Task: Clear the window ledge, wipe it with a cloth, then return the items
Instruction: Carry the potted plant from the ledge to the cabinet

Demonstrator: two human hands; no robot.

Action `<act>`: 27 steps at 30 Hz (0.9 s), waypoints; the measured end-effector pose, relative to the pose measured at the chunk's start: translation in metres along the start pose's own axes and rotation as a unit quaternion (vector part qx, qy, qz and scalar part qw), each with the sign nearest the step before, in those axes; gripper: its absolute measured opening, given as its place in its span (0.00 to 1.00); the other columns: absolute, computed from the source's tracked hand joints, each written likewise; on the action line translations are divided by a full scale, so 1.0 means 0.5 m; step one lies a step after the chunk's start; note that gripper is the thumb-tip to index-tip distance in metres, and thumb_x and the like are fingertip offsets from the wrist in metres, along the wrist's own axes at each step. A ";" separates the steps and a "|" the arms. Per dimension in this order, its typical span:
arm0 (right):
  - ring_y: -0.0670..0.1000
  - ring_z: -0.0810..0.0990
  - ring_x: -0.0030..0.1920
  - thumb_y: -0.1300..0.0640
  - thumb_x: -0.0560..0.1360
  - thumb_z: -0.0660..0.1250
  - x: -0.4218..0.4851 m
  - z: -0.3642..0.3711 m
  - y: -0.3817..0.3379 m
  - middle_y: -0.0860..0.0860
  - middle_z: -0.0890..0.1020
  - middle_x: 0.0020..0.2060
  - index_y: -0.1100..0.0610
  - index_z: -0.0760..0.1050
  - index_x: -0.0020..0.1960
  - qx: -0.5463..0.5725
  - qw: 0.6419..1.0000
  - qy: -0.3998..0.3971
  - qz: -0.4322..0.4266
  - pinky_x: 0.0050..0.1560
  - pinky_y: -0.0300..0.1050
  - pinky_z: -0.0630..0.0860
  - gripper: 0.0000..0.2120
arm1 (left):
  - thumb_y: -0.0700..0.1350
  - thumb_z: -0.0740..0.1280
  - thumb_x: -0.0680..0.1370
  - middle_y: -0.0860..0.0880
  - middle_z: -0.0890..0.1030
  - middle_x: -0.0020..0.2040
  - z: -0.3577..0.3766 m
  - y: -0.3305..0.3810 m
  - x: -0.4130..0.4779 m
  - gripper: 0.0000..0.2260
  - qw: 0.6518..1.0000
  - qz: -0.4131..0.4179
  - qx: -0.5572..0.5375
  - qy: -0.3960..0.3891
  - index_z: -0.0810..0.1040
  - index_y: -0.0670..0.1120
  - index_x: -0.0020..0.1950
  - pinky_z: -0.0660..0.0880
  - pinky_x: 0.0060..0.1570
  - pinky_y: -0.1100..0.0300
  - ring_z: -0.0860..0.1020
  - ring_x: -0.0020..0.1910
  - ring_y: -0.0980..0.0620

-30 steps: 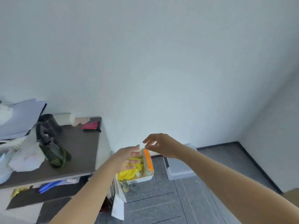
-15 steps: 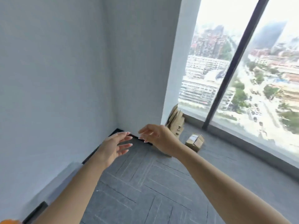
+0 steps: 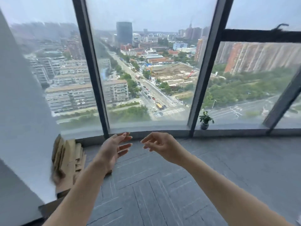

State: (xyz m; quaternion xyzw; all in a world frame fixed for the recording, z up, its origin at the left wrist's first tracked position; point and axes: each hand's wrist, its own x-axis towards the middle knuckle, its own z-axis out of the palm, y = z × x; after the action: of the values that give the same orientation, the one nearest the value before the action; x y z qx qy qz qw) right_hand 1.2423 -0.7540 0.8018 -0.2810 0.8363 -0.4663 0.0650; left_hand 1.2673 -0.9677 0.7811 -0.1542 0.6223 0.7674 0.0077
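A low grey window ledge [image 3: 151, 128] runs along the foot of tall windows with dark frames. A small green plant in a dark round pot [image 3: 205, 120] stands on the ledge to the right, beside a window post. My left hand [image 3: 114, 150] hangs in the air in front of the ledge, fingers relaxed and spread, holding nothing. My right hand [image 3: 160, 144] floats close beside it, fingers loosely curled, also empty. Both hands are well short of the plant. No cloth is in view.
Flattened cardboard boxes [image 3: 68, 157] lean against the white wall [image 3: 24, 128] at the left, near the ledge's end. Grey carpet tiles [image 3: 162, 185] cover the floor between me and the window. Dark window posts [image 3: 96, 95] rise from the ledge.
The view swung right from a desk and a white bin with yellow and orange items, past the corner, to the window. Both hands left that bin and now hang empty.
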 end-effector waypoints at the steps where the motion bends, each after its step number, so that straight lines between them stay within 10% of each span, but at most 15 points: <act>1: 0.49 0.85 0.44 0.56 0.78 0.69 0.011 -0.056 0.041 0.49 0.87 0.45 0.57 0.81 0.56 0.002 1.000 0.023 0.017 0.50 0.49 0.83 0.09 | 0.45 0.61 0.82 0.46 0.83 0.55 0.060 0.007 0.055 0.10 0.999 -0.008 0.010 -0.030 0.79 0.45 0.59 0.74 0.54 0.51 0.80 0.54 0.45; 13: 0.56 0.85 0.49 0.60 0.78 0.69 0.105 -0.646 0.576 0.54 0.87 0.46 0.59 0.81 0.54 0.036 0.961 0.232 0.148 0.54 0.58 0.81 0.07 | 0.43 0.63 0.81 0.50 0.84 0.52 0.767 -0.037 0.591 0.08 0.966 -0.047 0.053 -0.247 0.80 0.48 0.56 0.74 0.59 0.50 0.81 0.53 0.46; 21: 0.54 0.86 0.46 0.58 0.78 0.69 0.250 -1.061 0.903 0.52 0.87 0.43 0.55 0.82 0.52 0.024 0.937 0.264 0.225 0.54 0.56 0.82 0.05 | 0.40 0.68 0.77 0.48 0.83 0.56 1.170 -0.038 0.953 0.08 0.963 -0.089 0.073 -0.242 0.81 0.47 0.55 0.77 0.45 0.55 0.81 0.52 0.44; 27: 0.52 0.85 0.43 0.58 0.78 0.68 0.428 -1.271 1.113 0.51 0.87 0.42 0.51 0.81 0.48 0.050 0.931 0.273 0.236 0.48 0.46 0.80 0.04 | 0.39 0.68 0.77 0.47 0.83 0.55 1.373 -0.053 1.217 0.10 0.964 -0.099 0.081 -0.233 0.81 0.45 0.57 0.76 0.57 0.49 0.81 0.54 0.43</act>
State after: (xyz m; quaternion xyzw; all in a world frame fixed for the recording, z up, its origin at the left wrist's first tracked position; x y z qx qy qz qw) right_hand 0.6006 -0.1687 0.7341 0.0659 0.8394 -0.5378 -0.0432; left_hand 0.5375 -0.4141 0.7281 -0.0304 0.6452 0.7244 0.2409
